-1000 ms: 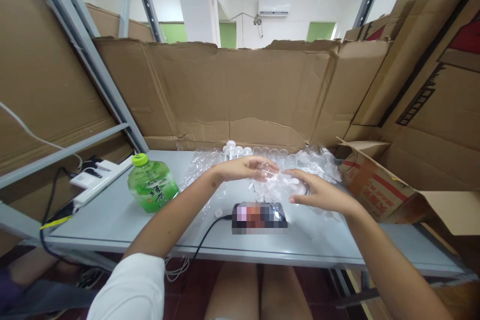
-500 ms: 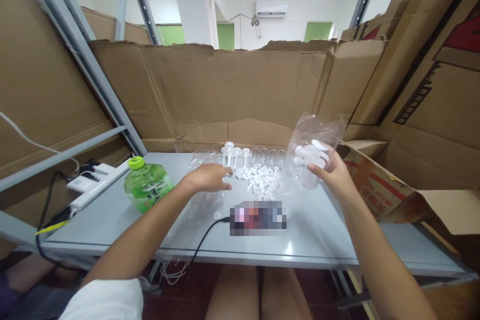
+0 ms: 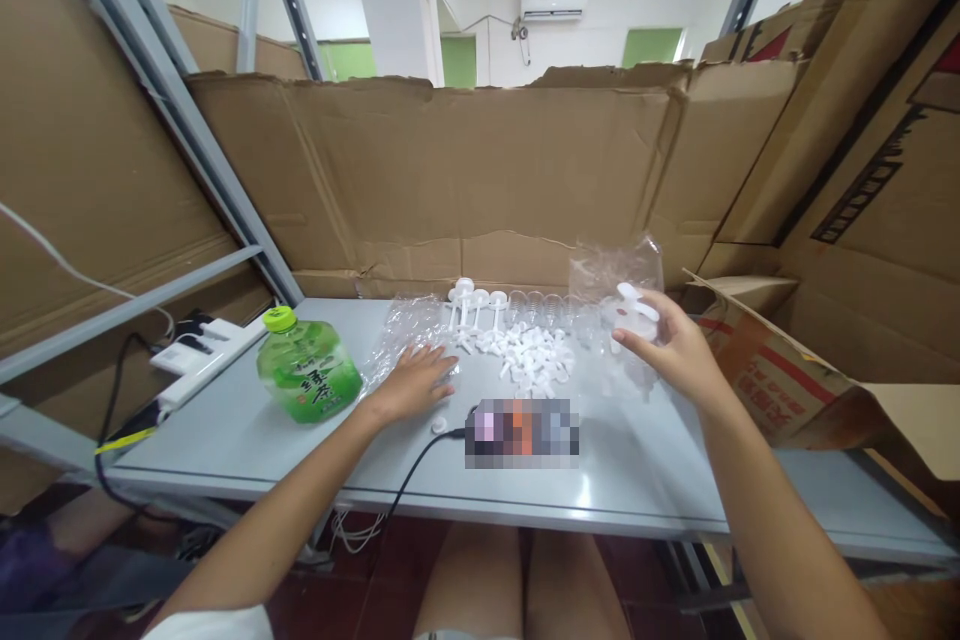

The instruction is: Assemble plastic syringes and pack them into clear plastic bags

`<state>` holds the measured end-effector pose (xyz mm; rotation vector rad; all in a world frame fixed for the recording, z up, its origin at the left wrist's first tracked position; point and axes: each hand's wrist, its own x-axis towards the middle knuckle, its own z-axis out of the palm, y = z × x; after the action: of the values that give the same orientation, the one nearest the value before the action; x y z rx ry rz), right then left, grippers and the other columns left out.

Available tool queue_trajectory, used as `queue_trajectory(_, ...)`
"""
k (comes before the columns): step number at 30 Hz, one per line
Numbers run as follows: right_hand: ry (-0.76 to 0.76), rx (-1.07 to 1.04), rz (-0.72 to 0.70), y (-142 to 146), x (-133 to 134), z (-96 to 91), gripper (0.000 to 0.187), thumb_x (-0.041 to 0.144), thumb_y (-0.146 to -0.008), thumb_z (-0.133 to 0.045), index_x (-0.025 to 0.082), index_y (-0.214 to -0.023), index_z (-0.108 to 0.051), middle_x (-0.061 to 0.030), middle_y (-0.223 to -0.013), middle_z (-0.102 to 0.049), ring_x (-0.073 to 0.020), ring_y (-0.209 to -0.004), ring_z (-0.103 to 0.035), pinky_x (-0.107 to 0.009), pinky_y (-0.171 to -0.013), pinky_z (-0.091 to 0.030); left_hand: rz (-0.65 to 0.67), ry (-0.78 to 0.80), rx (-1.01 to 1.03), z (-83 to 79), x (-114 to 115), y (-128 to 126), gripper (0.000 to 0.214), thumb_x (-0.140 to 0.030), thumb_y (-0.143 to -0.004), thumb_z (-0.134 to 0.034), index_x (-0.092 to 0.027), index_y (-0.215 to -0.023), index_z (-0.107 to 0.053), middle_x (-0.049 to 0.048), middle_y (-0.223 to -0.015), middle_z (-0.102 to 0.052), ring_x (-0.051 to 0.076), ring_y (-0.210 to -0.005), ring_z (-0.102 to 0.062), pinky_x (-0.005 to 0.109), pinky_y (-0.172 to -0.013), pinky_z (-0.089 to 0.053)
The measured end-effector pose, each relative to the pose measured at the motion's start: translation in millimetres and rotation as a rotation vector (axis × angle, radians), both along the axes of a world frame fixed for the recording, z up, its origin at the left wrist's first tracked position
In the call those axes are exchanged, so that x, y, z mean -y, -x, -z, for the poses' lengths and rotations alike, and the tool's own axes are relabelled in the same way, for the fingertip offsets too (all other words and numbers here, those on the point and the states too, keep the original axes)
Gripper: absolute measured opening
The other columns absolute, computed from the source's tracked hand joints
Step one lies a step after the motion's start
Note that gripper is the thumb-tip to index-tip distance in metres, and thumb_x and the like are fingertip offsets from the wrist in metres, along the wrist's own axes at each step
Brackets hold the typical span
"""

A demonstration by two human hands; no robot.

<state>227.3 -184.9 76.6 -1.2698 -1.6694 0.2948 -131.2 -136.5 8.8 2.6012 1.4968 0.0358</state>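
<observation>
My left hand [image 3: 412, 382] lies palm down on the table, fingers spread, at the edge of a crumpled clear plastic bag [image 3: 409, 325]. Between the thumb and fingers of my right hand [image 3: 671, 342] is a white plastic piece with a flat rounded end [image 3: 636, 312]. A second clear plastic bag [image 3: 619, 265] is around or behind it; I cannot tell which. Between my hands lies a pile of small white plastic pieces [image 3: 536, 360]. Behind it stand several white stemmed pieces with round discs [image 3: 480, 305] and a row of clear ribbed plastic cups [image 3: 534, 308].
A green drink bottle [image 3: 309, 370] stands on the left, near a white power strip [image 3: 214, 355]. A pixelated flat object [image 3: 521, 434] with a black cable [image 3: 409, 470] lies in front. An open cardboard box [image 3: 780, 370] is on the right; cardboard sheets [image 3: 465, 170] wall the back.
My left hand has moved down and left from beside the white pieces, its fingers now spread on the table. My right hand has lowered slightly, and fewer white pieces show at its fingers.
</observation>
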Motion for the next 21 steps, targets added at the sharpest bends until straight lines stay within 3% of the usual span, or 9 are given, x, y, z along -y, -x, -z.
queue_trajectory(3,0.031,0.059,-0.004,-2.6,3.0,-2.8,0.054,0.044,-0.068,-0.067,0.023,-0.116,-0.051,-0.0096,-0.121,-0.055,-0.0284,-0.111,-0.052,-0.043,-0.093,-0.04,0.191,-0.014,0.114,-9.6,15.2,-3.2,0.03,-0.031,-0.08,-0.048,-0.024,-0.108,-0.057,0.0046,-0.116,-0.057,0.022,-0.114,-0.044,0.039,-0.101,-0.024)
queue_trajectory(6,0.035,-0.026,0.027,-6.6,4.1,-2.2,0.055,0.045,-0.069,-0.066,0.023,-0.116,-0.049,-0.0098,-0.116,-0.059,-0.0272,-0.106,-0.056,-0.042,-0.09,-0.043,0.292,0.037,0.13,-14.4,26.5,-4.6,0.023,-0.025,-0.075,-0.054,-0.023,-0.096,-0.062,0.0023,-0.099,-0.062,0.02,-0.102,-0.049,0.034,-0.095,-0.03)
queue_trajectory(10,0.088,-0.014,0.002,-11.1,4.8,3.4,0.054,0.046,-0.068,-0.066,0.023,-0.115,-0.05,-0.0099,-0.117,-0.058,-0.0276,-0.105,-0.056,-0.043,-0.09,-0.043,0.232,0.048,0.095,-7.2,26.6,-2.3,0.016,-0.018,-0.076,-0.051,-0.019,-0.086,-0.063,0.0041,-0.089,-0.064,0.019,-0.092,-0.054,0.031,-0.088,-0.035)
queue_trajectory(14,0.107,0.006,0.027,-10.5,6.4,8.6,0.055,0.047,-0.067,-0.067,0.022,-0.113,-0.051,-0.0102,-0.119,-0.057,-0.0287,-0.108,-0.054,-0.044,-0.092,-0.042,0.177,0.004,0.101,-1.2,18.4,-1.2,0.015,-0.021,-0.081,-0.048,-0.019,-0.084,-0.062,0.0037,-0.082,-0.066,0.019,-0.086,-0.057,0.031,-0.082,-0.038)
queue_trajectory(21,0.109,-0.052,-0.002,-3.2,9.1,9.6,0.054,0.047,-0.066,-0.067,0.023,-0.112,-0.051,-0.0089,-0.117,-0.059,-0.0278,-0.104,-0.058,-0.042,-0.088,-0.046,0.17,-0.067,0.349,-15.4,2.4,-21.3,0.023,-0.024,-0.086,-0.039,-0.023,-0.102,-0.056,0.0022,-0.104,-0.062,0.017,-0.094,-0.056,0.028,-0.082,-0.04)
